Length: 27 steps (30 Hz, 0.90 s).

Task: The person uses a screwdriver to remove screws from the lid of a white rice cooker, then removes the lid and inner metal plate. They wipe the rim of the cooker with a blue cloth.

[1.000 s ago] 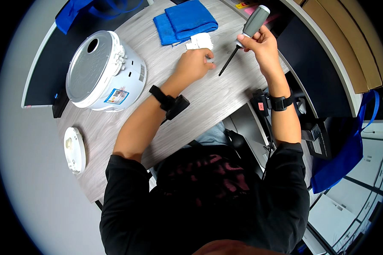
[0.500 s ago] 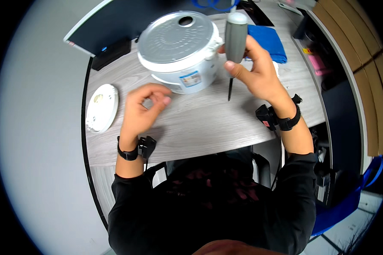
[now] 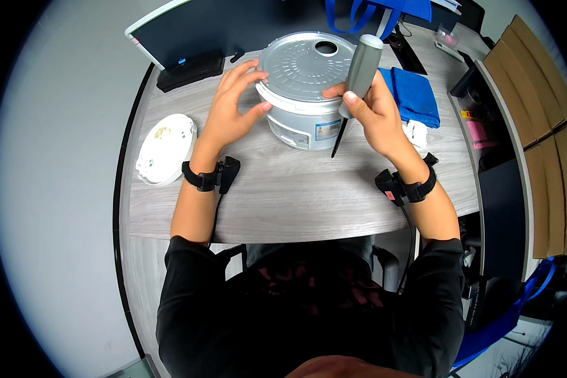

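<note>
A round silver rice cooker [image 3: 302,88] stands upside down on the grey wooden desk [image 3: 283,195], its perforated metal base up. My left hand [image 3: 233,104] rests on its left side, fingers spread against the rim. My right hand [image 3: 375,113] grips a screwdriver [image 3: 358,79] by its grey handle, blade pointing down just beside the cooker's right side, while the fingertips touch the cooker's edge. Both wrists wear black bands with small devices.
A white round lid part [image 3: 166,148] lies at the desk's left edge. Blue cloths [image 3: 414,94] and a small white piece [image 3: 416,132] lie to the right. A black box [image 3: 189,69] sits at the back left, cardboard sheets [image 3: 535,94] at far right.
My view has swung so the cooker is now in front of me. My left hand has gone from the white piece to the cooker's side; my right has carried the screwdriver over to it.
</note>
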Tool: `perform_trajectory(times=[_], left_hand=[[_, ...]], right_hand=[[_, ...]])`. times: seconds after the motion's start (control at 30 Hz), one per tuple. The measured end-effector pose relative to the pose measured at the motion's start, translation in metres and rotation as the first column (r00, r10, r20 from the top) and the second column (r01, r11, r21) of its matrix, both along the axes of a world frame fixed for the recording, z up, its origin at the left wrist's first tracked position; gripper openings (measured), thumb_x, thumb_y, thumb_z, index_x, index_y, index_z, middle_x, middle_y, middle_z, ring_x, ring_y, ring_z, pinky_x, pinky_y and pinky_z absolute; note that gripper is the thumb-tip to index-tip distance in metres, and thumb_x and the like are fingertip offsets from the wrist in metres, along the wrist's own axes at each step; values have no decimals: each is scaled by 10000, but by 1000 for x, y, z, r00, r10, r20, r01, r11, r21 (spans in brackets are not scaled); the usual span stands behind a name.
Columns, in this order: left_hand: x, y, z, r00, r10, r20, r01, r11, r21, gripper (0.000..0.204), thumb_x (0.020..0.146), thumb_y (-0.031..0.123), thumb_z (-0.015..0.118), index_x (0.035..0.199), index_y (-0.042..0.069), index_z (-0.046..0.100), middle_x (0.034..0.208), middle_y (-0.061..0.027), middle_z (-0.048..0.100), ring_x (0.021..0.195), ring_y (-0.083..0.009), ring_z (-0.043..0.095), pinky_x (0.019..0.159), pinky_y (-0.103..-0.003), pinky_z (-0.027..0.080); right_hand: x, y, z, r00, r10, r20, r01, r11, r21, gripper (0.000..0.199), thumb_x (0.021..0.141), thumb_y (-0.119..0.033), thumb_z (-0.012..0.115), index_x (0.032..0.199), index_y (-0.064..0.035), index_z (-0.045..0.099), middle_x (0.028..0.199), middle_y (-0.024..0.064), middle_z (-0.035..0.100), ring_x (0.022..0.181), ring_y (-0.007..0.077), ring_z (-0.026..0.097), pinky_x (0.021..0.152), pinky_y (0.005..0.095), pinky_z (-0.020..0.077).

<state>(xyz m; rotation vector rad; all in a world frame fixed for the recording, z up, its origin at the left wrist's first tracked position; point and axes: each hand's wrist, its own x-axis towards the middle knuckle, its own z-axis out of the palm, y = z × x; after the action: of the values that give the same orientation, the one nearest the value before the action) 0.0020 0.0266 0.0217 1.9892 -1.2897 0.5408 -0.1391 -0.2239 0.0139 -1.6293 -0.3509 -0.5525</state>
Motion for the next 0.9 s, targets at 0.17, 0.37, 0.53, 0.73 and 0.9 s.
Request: perform_trajectory(times=[0.17,0.37,0.53,0.73,0.9], left_hand=[[1,-7,1,997,-75,-12,75,997,-10,443,776,151,806,1183,86,645,1403,-132,554,1302,-326,507,1094,-455,397],[-4,-18,-4,997,-35,69,37,998,-40,436,728,185,854,1095,74,646,1289,-133,599,1262,-327,529,1052,-437,426],[-10,-26,-4,992,-46,118,52,998,-44,444,683,220,888,1024,73,644,1167,-107,610,1162,-314,549,984,-418,443],[-29,-44,-5,988,35,152,-25,998,-62,509,615,329,924,968,95,643,1045,-61,598,1038,-261,534,916,-395,395],[-38,-65,-14,970,143,195,-122,986,-118,540,597,421,925,945,116,647,1012,-43,595,1026,-234,527,923,-391,332]], right_hand=[[8,-21,3,999,45,-26,-44,999,7,360,1017,-243,578,1278,-28,455,1070,163,714,1085,216,652,941,367,493],[15,-39,4,997,41,-66,-41,999,8,308,1024,-256,562,1233,-46,479,1012,160,737,1023,219,682,921,361,498],[23,-48,3,996,3,-84,-3,1000,-7,288,1022,-236,559,1225,-44,492,981,144,737,955,197,682,860,341,504],[17,-34,8,993,-91,-80,91,996,-5,336,1004,-228,596,1257,-32,491,956,123,726,926,169,671,833,316,502],[17,-25,15,992,-54,-114,52,998,-18,340,997,-220,612,1249,-21,500,940,118,715,905,162,673,786,303,500]])
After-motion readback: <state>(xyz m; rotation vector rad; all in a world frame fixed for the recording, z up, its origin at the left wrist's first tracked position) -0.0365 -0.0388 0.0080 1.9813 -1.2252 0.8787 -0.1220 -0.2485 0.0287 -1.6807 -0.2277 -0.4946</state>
